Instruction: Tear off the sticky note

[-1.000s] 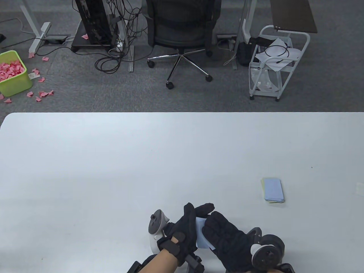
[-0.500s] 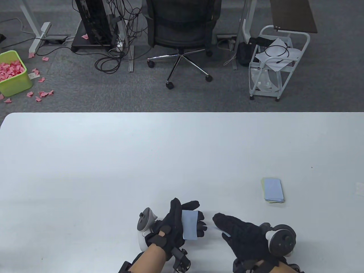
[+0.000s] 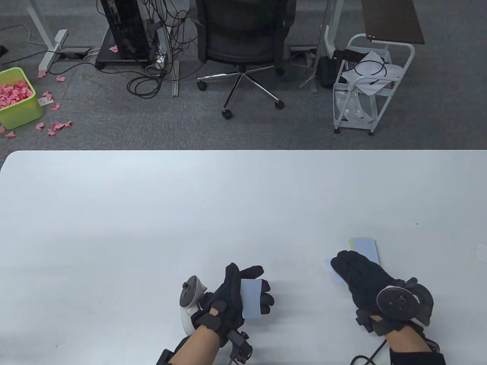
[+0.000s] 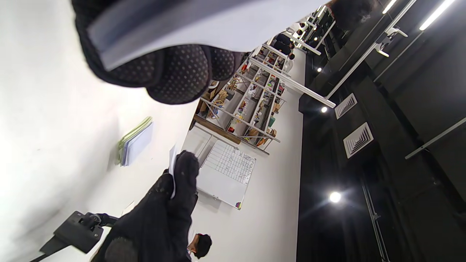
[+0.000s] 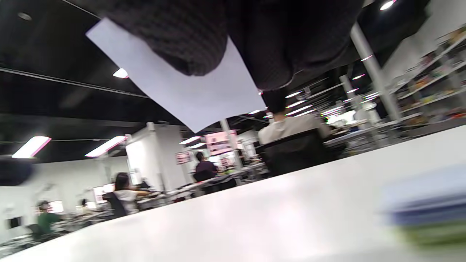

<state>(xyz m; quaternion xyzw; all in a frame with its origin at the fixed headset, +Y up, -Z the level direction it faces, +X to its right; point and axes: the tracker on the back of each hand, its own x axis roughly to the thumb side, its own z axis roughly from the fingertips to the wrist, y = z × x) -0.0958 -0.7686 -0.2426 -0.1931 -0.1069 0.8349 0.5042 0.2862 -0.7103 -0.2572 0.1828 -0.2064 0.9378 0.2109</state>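
**Item: sticky note pad** [image 3: 251, 299], pale blue. Loc: cradled in left hand [image 3: 236, 296], fingers curled round it, pad face up, just above the worktop [image 3: 152, 213] nr its front edge.

**Item: loose sheet** [image 5: 174, 80], single, pale blue. Loc: pinched btw thumb & fingertips of right hand [image 3: 361, 277], held off the worktop, right of the pad & well apart from it. Looks already free of the pad.

**Handling (est.):** paper, v. light, limp; single sheet flexes & creases under a hard squeeze; tacky strip along one edge prob. clings to glove fabric. Pad stiffer, block-like, safe to grip by its sides. Best hold for a sheet: free corner opp. the glued edge, peel slowly w/ the pad braced.

**Nearby:** stack of notes [image 3: 366, 249], blue over green, lying flat on worktop just beyond right hand; the hand overlaps it in table view, contact n/k. Small pale scrap [image 3: 481, 252] at worktop's right edge.

**Off worktop:** office chair [image 3: 243, 42], wire cart [image 3: 367, 81], green bin [image 3: 17, 99] of pink scraps, all on floor, not in the way.

**Obstructions:** none btw hands; stack is the only thing close enough to knock.
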